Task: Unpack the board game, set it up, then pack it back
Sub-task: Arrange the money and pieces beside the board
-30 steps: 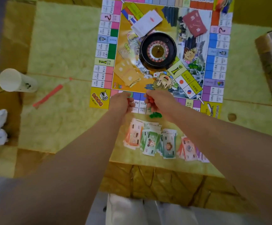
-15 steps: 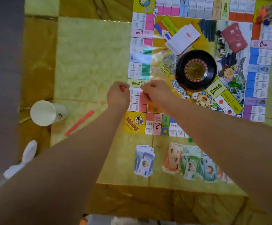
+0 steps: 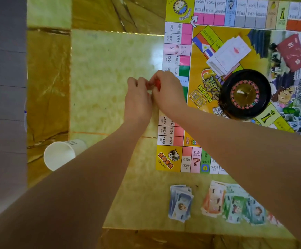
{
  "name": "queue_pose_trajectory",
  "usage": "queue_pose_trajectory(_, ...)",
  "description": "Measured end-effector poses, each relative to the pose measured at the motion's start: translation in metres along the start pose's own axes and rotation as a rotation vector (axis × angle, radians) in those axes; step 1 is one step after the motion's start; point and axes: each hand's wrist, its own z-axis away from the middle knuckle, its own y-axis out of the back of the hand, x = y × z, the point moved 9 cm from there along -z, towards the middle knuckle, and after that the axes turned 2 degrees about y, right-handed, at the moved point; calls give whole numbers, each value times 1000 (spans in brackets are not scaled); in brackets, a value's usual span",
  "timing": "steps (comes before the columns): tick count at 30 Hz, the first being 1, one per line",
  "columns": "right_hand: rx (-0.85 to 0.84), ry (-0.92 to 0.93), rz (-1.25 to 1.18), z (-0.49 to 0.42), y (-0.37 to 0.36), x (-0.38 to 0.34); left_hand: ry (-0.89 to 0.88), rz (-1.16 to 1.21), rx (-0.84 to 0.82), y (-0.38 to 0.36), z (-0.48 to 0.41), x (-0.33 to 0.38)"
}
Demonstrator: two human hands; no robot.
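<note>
Pinched between left hand (image 3: pixel 137 99) and right hand (image 3: pixel 170 92), a red piece (image 3: pixel 157 84) — game board (image 3: pixel 175 159) just rightward, beneath the right hand.

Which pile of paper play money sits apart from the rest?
The blue paper pile, leftmost; the orange pile, green pile and teal pile overlap.

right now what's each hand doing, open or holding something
left hand: fingers curled, pinching the small red pieces.
right hand: fingers curled, pinching the same small red pieces.
</note>
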Motion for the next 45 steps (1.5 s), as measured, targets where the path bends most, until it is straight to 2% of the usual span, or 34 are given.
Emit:
queue_pose_trajectory(5,8,76,118,8,-6,-1,-20,54,-11,1,2,-2)
queue_pose_trajectory(10,46,123,116,11,-5,-4,-23,72,-18,4,4,-3)
queue_pose_trajectory(21,34,148,-59,27,5,-3,-86,99,-8,10,14,-10)
queue_pose_trajectory(24,56,136,-90,30,11,2,-63,65,14,12,15,-15)
queue_pose_trajectory(28,146,106,19,32,17,13,3,64,4,7,15,-22)
queue_pose_trajectory(33,34,8,37,30,1,21,-7,64,-12,4,16,-22)
queue_pose_trajectory(36,67,-47,-68,34,5,23,-58,27,58,14,20,-20)
queue_pose_trajectory(39,89,-70,-88,34,12,26,-11,28,139,22,18,-27)
queue_pose_trajectory(42,46,-57,-34,23,8,22,16,53,103,17,12,-31)
queue_pose_trajectory(45,10,-48,-31,17,1,18,-63,101,62,12,11,-19)
